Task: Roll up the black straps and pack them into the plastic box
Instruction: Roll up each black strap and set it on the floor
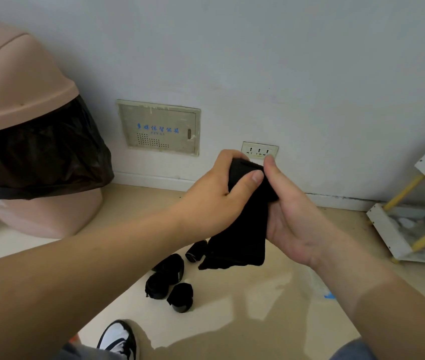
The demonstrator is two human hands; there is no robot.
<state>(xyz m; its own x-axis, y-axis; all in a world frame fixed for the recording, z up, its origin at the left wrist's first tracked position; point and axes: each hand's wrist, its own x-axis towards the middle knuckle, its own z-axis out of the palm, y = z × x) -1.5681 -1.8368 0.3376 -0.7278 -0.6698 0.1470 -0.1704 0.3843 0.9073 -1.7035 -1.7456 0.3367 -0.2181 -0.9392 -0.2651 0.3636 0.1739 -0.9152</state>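
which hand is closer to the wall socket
Right. The right hand has its thumb tip just below the wall socket, nearly overlapping it in this view. The left hand grips the black strap further left and lower.

left hand (215,189): fingers curled, thumb pressed forward | right hand (294,216): palm up, thumb raised, gripping

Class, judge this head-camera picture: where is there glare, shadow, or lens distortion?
Head view: soft glare patches on the glossy beige floor; a shadow beneath the forearms near the black-and-white sneaker; wide-angle bending bulges the pink plastic bin; the black fabric strap shows little texture.
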